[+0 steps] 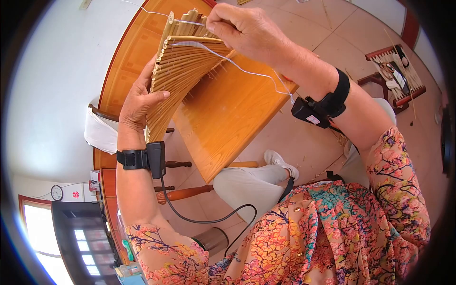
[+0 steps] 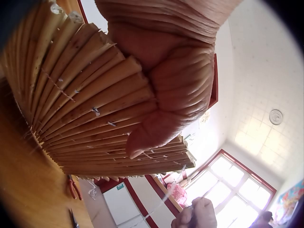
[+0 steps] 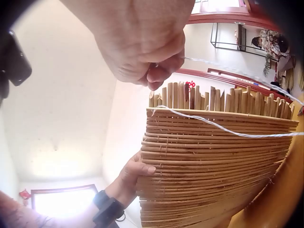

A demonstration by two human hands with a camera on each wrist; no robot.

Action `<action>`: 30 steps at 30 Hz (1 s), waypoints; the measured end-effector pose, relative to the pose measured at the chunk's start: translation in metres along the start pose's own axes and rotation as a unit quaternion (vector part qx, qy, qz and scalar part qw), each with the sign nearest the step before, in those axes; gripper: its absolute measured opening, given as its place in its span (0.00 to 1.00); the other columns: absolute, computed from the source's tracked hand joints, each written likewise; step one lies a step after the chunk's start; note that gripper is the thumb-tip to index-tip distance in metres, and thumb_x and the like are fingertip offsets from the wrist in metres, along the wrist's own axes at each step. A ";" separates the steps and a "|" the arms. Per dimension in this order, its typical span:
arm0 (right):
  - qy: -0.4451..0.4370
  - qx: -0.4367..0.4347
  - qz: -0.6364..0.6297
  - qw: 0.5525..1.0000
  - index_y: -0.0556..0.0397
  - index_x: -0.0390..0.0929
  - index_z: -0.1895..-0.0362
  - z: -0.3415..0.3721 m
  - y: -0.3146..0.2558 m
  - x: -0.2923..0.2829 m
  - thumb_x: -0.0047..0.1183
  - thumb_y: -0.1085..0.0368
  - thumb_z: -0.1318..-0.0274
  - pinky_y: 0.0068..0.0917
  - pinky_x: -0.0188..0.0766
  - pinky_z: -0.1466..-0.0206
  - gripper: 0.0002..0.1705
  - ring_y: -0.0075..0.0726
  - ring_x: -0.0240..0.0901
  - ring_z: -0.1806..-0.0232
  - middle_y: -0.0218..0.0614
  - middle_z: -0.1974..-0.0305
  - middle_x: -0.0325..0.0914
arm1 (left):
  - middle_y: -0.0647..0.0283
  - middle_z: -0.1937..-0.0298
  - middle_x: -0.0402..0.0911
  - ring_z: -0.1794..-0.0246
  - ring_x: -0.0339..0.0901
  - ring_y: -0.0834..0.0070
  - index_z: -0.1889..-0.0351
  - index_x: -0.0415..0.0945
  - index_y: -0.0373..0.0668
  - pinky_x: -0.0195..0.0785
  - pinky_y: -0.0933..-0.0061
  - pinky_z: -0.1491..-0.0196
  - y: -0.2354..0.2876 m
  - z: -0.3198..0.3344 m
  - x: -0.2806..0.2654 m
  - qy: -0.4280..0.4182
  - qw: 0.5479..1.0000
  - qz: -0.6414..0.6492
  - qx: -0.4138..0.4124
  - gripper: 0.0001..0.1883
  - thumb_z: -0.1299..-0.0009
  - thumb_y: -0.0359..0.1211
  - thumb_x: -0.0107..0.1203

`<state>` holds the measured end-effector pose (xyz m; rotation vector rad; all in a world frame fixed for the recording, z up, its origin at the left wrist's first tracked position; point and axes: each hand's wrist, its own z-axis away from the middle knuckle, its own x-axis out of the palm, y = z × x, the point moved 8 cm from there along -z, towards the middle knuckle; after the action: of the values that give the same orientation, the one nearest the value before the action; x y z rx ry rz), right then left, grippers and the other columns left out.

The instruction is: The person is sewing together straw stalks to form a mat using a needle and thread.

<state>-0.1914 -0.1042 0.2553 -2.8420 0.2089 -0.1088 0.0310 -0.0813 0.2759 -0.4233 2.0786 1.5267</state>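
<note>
A fan-like bundle of thin stalks (image 1: 183, 71) stands tilted over the wooden table, its stalks bound side by side. The left hand (image 1: 140, 99) grips its left edge, thumb lying across the stalks; the left wrist view shows that thumb on the stalks (image 2: 104, 104). Above the upper end, the right hand (image 1: 247, 31) has curled fingers pinching a white string (image 1: 190, 22). In the right wrist view the right hand (image 3: 142, 42) hides most of the pinch. Another length of white string (image 3: 204, 118) trails from the bundle's corner across the stalks (image 3: 204, 161).
The wooden table (image 1: 223, 114) lies below the bundle. Red-handled pliers (image 2: 73, 187) and a dark pointed tool (image 2: 73, 217) rest on it. A low stool (image 1: 396, 76) with items on its seat stands at the right. Wooden chair legs (image 1: 185, 194) are near the knees.
</note>
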 end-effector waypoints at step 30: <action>-0.072 -0.076 -0.149 0.983 0.53 0.71 0.74 -0.018 -0.066 0.069 0.49 0.70 0.47 0.24 0.68 0.73 0.04 0.30 0.71 0.78 0.34 0.80 0.72 | 0.63 0.43 0.67 0.41 0.62 0.75 0.37 0.58 0.38 0.50 0.75 0.38 -0.038 -0.001 -0.005 -0.036 0.991 -0.011 -0.128 0.41 0.55 0.22 0.57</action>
<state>-0.1161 -0.0572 0.2959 -2.9980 -0.2518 0.0529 0.0549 -0.0941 0.2491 -0.4764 1.8243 1.7752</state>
